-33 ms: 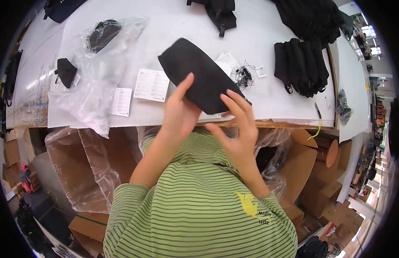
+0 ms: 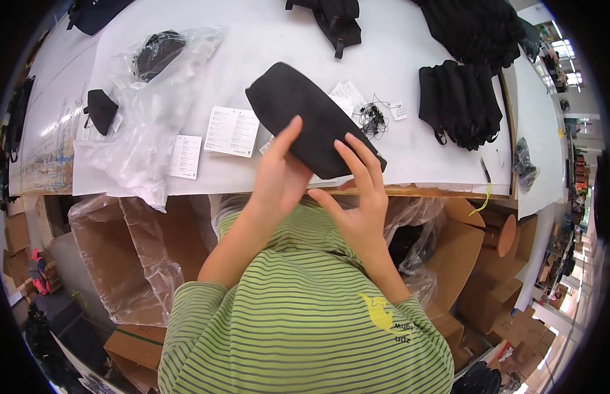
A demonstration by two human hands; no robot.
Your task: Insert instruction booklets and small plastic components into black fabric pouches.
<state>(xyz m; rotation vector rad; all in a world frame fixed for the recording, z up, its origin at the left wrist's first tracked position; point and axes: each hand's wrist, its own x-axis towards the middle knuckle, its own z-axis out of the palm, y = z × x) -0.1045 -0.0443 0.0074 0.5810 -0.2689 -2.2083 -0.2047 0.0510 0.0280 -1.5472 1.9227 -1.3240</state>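
Observation:
A long, flat black fabric piece (image 2: 305, 118) with rounded ends slants above the table's near edge; I cannot tell its exact kind. My left hand (image 2: 282, 174) is closed on its near left edge, thumb on top and fingers hidden underneath. My right hand (image 2: 359, 197) is open, its fingers stretched over the lower right end of the piece and its thumb held apart. Behind the piece lie white printed cards (image 2: 347, 95) and a tangle of thin black strings (image 2: 372, 120). A stack of white printed cards (image 2: 231, 131) lies left of it.
Clear plastic bags (image 2: 137, 144) and a small black fabric item (image 2: 102, 111) lie on the left of the white table (image 2: 246, 33). A row of black fabric items (image 2: 459, 102) is at the right, near thread snips (image 2: 485, 169). Cardboard boxes (image 2: 111, 256) stand below the edge.
The black fabric piece and my left hand have shifted slightly toward me and to the right. My right hand has moved slightly left, its fingers still over the piece.

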